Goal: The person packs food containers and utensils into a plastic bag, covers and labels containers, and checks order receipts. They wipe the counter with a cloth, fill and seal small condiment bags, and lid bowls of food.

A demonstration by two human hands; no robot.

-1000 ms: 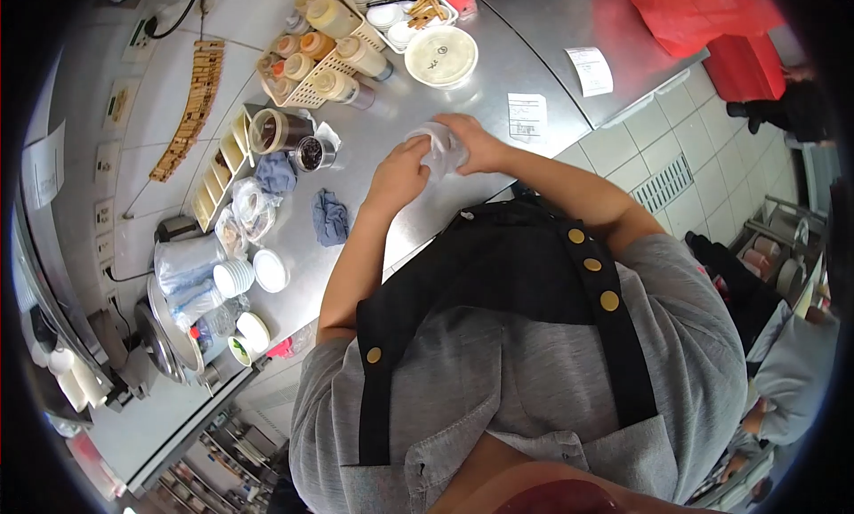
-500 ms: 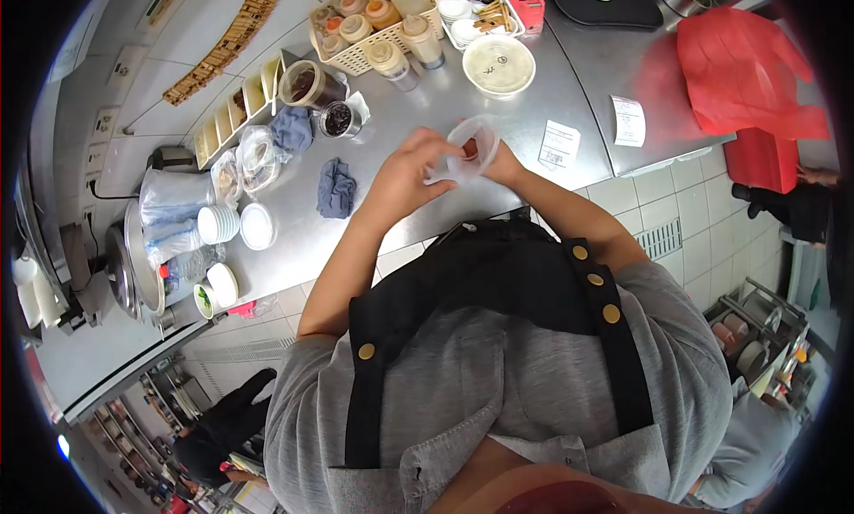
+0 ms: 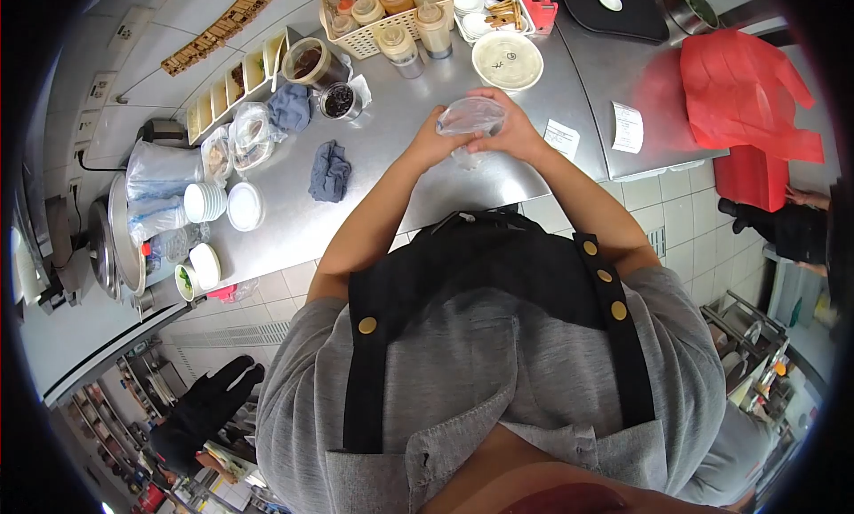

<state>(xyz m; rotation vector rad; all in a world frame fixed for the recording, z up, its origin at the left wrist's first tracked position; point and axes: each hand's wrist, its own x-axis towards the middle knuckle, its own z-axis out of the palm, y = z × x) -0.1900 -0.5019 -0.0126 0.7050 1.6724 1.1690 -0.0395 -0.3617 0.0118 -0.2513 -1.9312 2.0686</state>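
A clear plastic bag (image 3: 471, 116) is held between both hands over the steel worktop, its mouth spread into an oval. My left hand (image 3: 435, 141) grips the bag's left side. My right hand (image 3: 512, 130) is closed around the right side, thumb toward the front. A thin see-through part of the bag hangs below the fingers. Beyond the hands stands a lidded round tub (image 3: 507, 61). Left of them lies a folded blue-grey cloth (image 3: 330, 172), and a paper slip (image 3: 561, 138) is near my right wrist.
Sauce bottles (image 3: 398, 50) and a cream basket (image 3: 360, 42) line the back. Dark-filled jars (image 3: 316, 63), stacked white bowls (image 3: 206, 202) and a round lid (image 3: 245, 206) sit left. A red plastic bag (image 3: 743, 92) and black tray (image 3: 611, 16) are right. Other people work farther off.
My left fingers have come out of the bag's mouth and now grip its side. My right hand has come round into view, and the mouth has tilted and flattened.
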